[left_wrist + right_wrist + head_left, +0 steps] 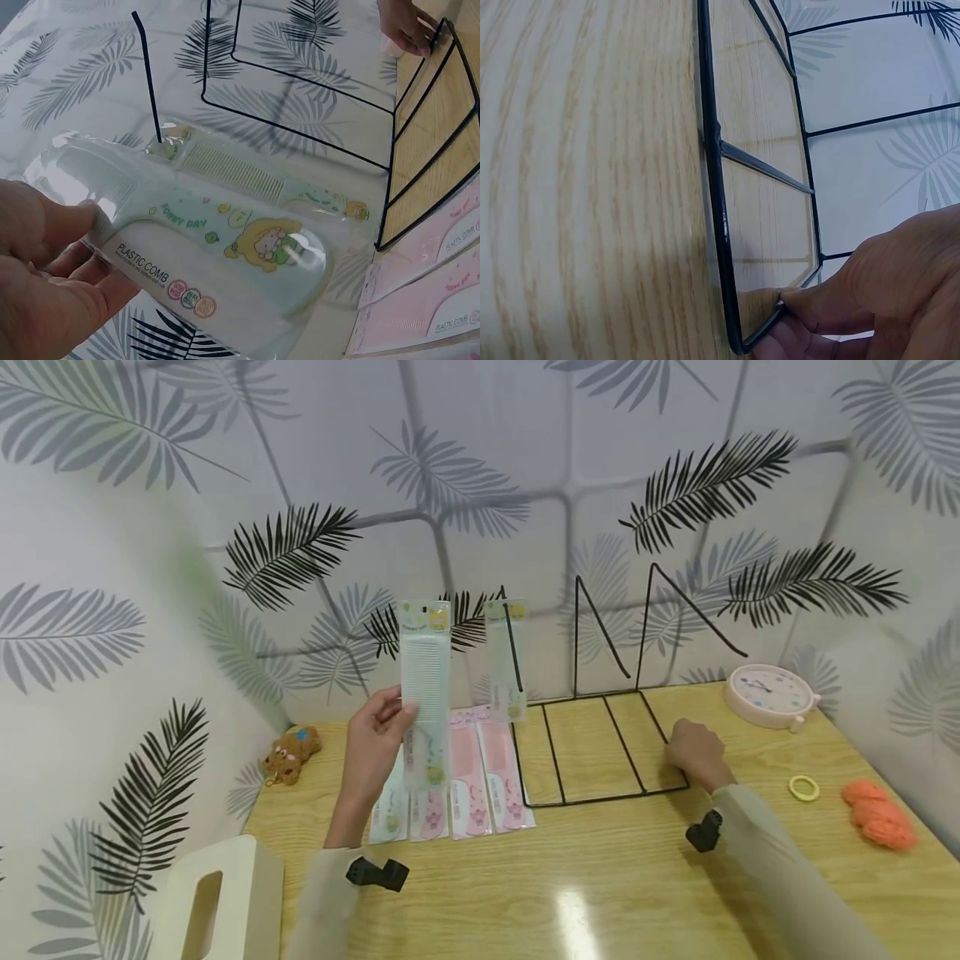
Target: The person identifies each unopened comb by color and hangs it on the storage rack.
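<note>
My left hand point(378, 739) pinches a packaged light-green plastic comb point(426, 693) between thumb and fingers, held upright before the rack's left side. Its printed handle, with a cartoon girl, faces the left wrist view. A second green packaged comb point(497, 647) hangs from the left hook of a black wire rack point(592, 800); in the left wrist view this hanging comb point(232, 172) is partly covered by the held one. The rack's other two hooks carry nothing. My right hand point(699, 752) grips the right side bar of the rack's base, thumb and fingers around the wire point(769, 322).
Left of the rack lie pink packaged combs point(472, 785) and a green one point(390, 810), partly behind the held comb. A brown plush toy point(291, 754) and white tissue box point(255, 893) are at left. A pink clock point(771, 693), yellow ring point(804, 788) and orange bundle point(879, 814) are at right.
</note>
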`<state>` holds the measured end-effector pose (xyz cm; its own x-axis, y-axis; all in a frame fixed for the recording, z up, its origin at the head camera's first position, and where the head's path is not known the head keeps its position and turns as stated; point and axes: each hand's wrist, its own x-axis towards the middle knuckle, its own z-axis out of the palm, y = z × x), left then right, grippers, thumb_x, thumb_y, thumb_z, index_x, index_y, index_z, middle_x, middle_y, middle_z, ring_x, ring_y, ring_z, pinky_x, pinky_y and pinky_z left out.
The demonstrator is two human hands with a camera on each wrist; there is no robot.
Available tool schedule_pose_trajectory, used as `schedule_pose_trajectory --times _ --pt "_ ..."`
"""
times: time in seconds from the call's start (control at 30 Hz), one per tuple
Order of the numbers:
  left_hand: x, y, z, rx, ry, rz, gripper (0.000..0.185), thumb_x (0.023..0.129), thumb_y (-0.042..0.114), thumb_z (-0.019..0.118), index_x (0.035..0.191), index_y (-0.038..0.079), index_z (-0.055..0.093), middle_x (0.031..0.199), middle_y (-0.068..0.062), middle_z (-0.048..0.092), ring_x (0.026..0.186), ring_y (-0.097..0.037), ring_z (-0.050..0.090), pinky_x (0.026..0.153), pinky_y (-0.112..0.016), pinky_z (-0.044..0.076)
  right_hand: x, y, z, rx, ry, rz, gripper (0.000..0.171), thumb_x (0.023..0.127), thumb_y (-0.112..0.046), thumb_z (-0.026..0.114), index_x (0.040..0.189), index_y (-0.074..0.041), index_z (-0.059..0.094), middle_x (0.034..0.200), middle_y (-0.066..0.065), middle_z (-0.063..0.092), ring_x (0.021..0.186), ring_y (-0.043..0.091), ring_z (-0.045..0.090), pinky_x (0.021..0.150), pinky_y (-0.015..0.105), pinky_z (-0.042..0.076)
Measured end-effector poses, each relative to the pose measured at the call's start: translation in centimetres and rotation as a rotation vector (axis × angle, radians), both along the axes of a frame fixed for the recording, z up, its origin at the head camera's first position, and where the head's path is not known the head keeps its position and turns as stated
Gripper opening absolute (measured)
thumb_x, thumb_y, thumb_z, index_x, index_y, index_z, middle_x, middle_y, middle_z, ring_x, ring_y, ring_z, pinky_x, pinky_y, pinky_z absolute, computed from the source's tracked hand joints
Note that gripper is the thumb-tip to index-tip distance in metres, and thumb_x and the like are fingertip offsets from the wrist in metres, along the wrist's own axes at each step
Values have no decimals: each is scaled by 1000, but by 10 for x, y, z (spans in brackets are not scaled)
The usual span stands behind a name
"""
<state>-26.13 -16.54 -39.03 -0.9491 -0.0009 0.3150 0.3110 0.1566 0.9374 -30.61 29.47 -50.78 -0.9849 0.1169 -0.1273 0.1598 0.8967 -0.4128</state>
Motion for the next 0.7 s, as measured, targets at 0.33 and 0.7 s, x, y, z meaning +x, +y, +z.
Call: schedule_pose_trajectory --times 0.33,0.7 --pt "8 12 -6 127 5 -245 32 101 -5 62 132 -9 54 112 4 70 102 -8 72 83 -27 61 -2 1 -1 1 1 -4 24 79 0 45 65 -16 35 66 8 42 64 26 41 57 42 40" --pt "20 19 -16 92 -24 -308 26 103 3 64 126 -6 57 110 7 73 98 -10 73 78 -30 62 -2 2 -2 -1 -7 0 22 80 0 45 66 -15 38 68 10 46 66 27 44 57 42 42"
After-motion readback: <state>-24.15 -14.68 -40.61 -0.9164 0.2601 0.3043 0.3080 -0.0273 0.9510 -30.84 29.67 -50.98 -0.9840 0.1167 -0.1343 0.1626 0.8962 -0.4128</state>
